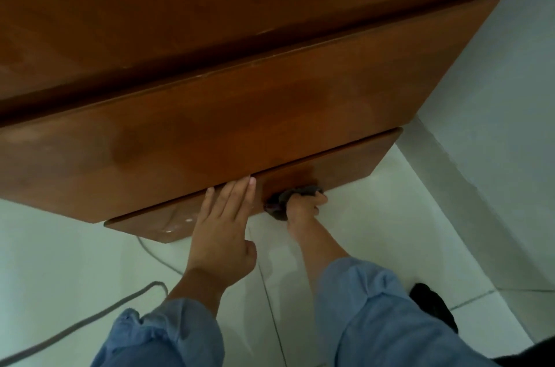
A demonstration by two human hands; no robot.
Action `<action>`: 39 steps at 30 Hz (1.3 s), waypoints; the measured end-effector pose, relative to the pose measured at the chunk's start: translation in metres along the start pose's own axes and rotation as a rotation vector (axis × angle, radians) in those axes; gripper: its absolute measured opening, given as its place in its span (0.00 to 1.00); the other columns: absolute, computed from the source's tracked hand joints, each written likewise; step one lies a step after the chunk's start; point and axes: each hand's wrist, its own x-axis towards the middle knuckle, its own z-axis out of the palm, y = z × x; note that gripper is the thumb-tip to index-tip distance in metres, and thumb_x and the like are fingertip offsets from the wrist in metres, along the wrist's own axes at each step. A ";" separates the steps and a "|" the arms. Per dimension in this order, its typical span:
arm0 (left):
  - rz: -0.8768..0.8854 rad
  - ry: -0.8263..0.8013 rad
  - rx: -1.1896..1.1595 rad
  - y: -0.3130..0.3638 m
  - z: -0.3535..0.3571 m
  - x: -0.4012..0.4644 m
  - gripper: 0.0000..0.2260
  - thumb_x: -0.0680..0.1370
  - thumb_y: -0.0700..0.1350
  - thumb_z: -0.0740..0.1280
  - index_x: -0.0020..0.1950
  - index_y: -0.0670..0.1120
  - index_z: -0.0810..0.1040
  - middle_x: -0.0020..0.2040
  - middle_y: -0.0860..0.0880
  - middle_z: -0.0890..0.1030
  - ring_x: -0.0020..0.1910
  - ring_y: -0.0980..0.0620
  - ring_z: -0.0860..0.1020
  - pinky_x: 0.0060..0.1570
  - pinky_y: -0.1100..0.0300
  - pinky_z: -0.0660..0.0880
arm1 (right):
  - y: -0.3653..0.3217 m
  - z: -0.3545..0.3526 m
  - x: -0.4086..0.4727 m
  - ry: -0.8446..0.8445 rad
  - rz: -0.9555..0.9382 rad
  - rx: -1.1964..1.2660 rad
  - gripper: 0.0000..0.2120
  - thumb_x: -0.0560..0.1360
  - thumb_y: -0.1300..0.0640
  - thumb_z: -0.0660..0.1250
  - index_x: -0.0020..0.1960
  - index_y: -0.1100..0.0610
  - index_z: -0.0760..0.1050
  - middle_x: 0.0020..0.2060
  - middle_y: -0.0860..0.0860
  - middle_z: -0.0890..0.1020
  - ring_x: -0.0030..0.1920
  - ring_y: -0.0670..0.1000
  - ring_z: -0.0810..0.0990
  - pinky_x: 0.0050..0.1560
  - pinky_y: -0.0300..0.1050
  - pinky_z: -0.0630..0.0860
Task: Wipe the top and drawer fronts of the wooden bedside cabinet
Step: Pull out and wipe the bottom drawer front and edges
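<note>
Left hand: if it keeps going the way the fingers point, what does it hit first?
The left hand lies flat over the lower drawer front, fingertips at the seam. Straight on, it would likely slide onto the upper drawer front; depth is unclear.

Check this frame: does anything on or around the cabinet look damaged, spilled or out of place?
Nothing looks damaged. The right hand presses a dark cloth on the lower drawer front, leaving a darker damp patch; the left hand rests flat beside it. A grey cable trails loose across the floor tiles.
</note>
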 end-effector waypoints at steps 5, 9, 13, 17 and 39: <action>-0.001 -0.010 -0.020 -0.004 -0.001 0.000 0.40 0.65 0.51 0.53 0.78 0.45 0.54 0.75 0.47 0.65 0.73 0.49 0.60 0.73 0.48 0.51 | 0.009 -0.017 -0.002 0.001 -0.125 -0.349 0.20 0.81 0.55 0.54 0.71 0.63 0.62 0.68 0.65 0.67 0.65 0.63 0.70 0.56 0.49 0.67; 0.031 0.007 -0.029 -0.011 -0.005 -0.003 0.36 0.68 0.47 0.52 0.77 0.43 0.56 0.75 0.46 0.65 0.73 0.48 0.64 0.73 0.50 0.52 | 0.021 -0.045 -0.028 -0.127 -0.562 -0.535 0.19 0.80 0.61 0.59 0.70 0.55 0.62 0.67 0.62 0.64 0.58 0.63 0.74 0.51 0.46 0.73; -0.038 -0.003 0.060 -0.029 -0.005 -0.026 0.39 0.66 0.44 0.63 0.77 0.41 0.57 0.74 0.43 0.66 0.73 0.46 0.64 0.73 0.45 0.52 | 0.034 -0.041 -0.063 -0.258 -0.818 -0.486 0.18 0.79 0.59 0.60 0.68 0.55 0.63 0.64 0.55 0.62 0.51 0.51 0.72 0.49 0.36 0.72; -0.116 -0.005 0.110 -0.056 -0.003 -0.048 0.42 0.63 0.41 0.69 0.76 0.42 0.58 0.73 0.43 0.68 0.72 0.46 0.61 0.73 0.42 0.50 | 0.040 -0.012 -0.045 -0.188 -0.495 -0.269 0.07 0.81 0.58 0.55 0.58 0.56 0.65 0.53 0.54 0.64 0.39 0.54 0.69 0.39 0.45 0.67; -0.293 0.021 0.083 -0.087 0.001 -0.083 0.44 0.63 0.41 0.71 0.77 0.42 0.57 0.76 0.44 0.64 0.75 0.47 0.56 0.73 0.41 0.44 | 0.085 -0.014 -0.106 -0.268 -0.506 -0.406 0.09 0.77 0.68 0.58 0.51 0.56 0.63 0.63 0.56 0.64 0.40 0.53 0.72 0.31 0.32 0.69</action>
